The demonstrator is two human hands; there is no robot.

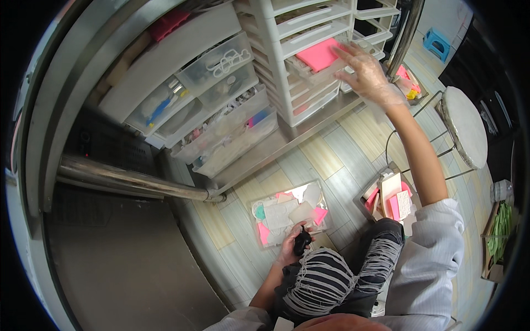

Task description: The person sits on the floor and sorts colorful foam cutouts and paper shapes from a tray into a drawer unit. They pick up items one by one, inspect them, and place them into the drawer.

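Note:
My right hand point(366, 76), in a clear plastic glove, reaches to a pulled-out clear drawer point(308, 76) of a white drawer tower. Its fingertips are at a flat pink piece point(318, 54) lying on top in that drawer; whether they grip it is unclear. My left hand point(295, 244), also gloved, is closed around a small black object point(302, 241) beside my knee. Just beyond it, a clear tray point(327, 194) on the floor holds white, pink and teal flat pieces.
A second bin point(360, 196) with pink and white pieces stands by my right knee. More clear drawers point(219, 68) are at the left, under a metal-framed table. A round stool point(463, 126) and a blue step stool point(437, 44) stand right. A metal shelf edge point(285, 145) runs below the drawers.

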